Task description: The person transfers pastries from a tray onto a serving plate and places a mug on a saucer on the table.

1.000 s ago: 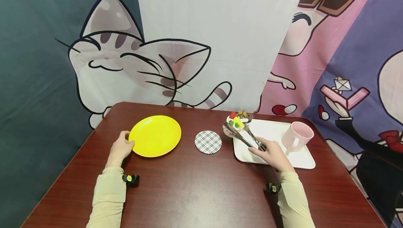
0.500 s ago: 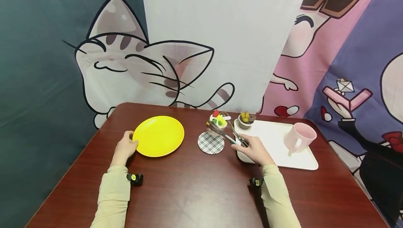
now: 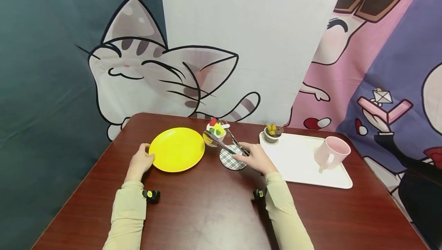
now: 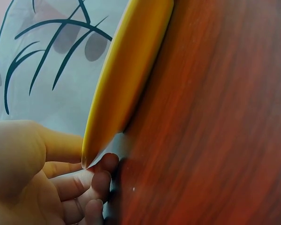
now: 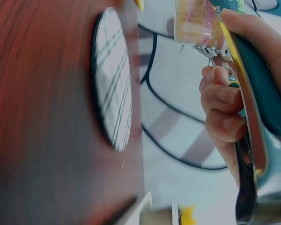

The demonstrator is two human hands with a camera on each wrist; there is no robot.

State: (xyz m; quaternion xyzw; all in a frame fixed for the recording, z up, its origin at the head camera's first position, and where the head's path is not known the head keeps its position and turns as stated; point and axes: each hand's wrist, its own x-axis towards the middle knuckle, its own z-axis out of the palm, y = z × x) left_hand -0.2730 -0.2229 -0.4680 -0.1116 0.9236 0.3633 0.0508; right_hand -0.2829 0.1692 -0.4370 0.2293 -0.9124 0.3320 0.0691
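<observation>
My left hand (image 3: 141, 162) pinches the left rim of a round yellow plate (image 3: 177, 150). In the left wrist view the thumb lies on the plate's upper side, with fingertips (image 4: 108, 161) below its rim. My right hand (image 3: 256, 158) grips metal tongs (image 3: 221, 144) with dark handle grips (image 5: 260, 84). Between the tong tips is a small clear dessert cup (image 3: 216, 130) topped with red, yellow and green fruit pieces. It hangs just right of the plate, beyond a round checked coaster (image 3: 228, 161). The right wrist view shows the cup's clear side (image 5: 196, 23) raised off the table.
A white tray (image 3: 297, 167) lies to the right. On it stand a pink mug (image 3: 333, 152) and, at its back left corner, another dessert cup (image 3: 272, 134) with brown and yellow topping. A printed cloth (image 3: 207, 12) hangs behind the brown table (image 3: 200, 211).
My right hand has carried the fruit-topped dessert cup in the tongs leftward, off the tray's left side and past the coaster toward the plate. The left hand keeps its hold on the plate.
</observation>
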